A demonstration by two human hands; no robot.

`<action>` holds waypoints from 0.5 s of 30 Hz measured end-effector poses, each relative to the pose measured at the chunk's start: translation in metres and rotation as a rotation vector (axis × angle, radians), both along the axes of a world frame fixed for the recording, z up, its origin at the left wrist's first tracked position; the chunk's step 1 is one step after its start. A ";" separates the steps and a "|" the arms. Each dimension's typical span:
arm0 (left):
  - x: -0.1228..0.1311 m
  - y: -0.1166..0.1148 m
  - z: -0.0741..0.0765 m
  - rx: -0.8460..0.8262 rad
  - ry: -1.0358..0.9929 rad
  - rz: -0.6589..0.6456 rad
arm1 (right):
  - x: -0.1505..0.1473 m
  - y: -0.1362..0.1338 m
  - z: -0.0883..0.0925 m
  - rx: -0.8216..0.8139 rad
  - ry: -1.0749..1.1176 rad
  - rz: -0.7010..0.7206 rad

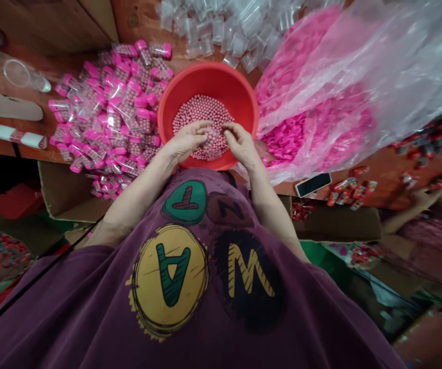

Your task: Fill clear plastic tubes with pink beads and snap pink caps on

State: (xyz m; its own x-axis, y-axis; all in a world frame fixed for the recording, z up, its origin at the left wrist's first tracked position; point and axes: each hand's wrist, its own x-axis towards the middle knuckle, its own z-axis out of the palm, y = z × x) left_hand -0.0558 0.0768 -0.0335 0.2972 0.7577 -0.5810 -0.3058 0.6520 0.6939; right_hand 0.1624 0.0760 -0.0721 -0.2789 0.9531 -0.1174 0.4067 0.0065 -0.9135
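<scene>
Shirt: a plum T-shirt [167, 302] on the person's own chest, printed with round badges; from this view the letters read upside down, a large "A" and "M", with a "T" and what looked like an "N" above them.

Left hand: the left hand [185, 141] reached forward over the basin, its fingers [201, 125] loosely extended and slightly parted, pointing across towards the right hand.

Right hand: the right hand [242, 145] was curled downward, its fingers [226, 127] half bent, only just apart from the left fingertips.

Grip: both sets of fingers lay on or just over the beads; whether either held any could not be told.

Beads: pink round beads [203, 110] lay in an elongated heap running forward from under the hands, neither hand clearly nearer.

Basin: a red plastic basin [209, 77] held the heap.

Left of basin: capped, pink-topped bottles [113, 110] lay piled on the wooden table [136, 15], with no legible labels.

Right of basin: a clear plastic bag [332, 61] held pink pieces.

Far side: empty clear bottles [213, 28] lay massed.

Far right: a co-worker's hands [434, 195] were busy with small red packets [344, 189].
</scene>
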 end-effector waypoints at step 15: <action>0.003 -0.008 -0.002 0.098 0.165 -0.053 | 0.159 -0.069 -0.079 -0.384 -0.654 -0.538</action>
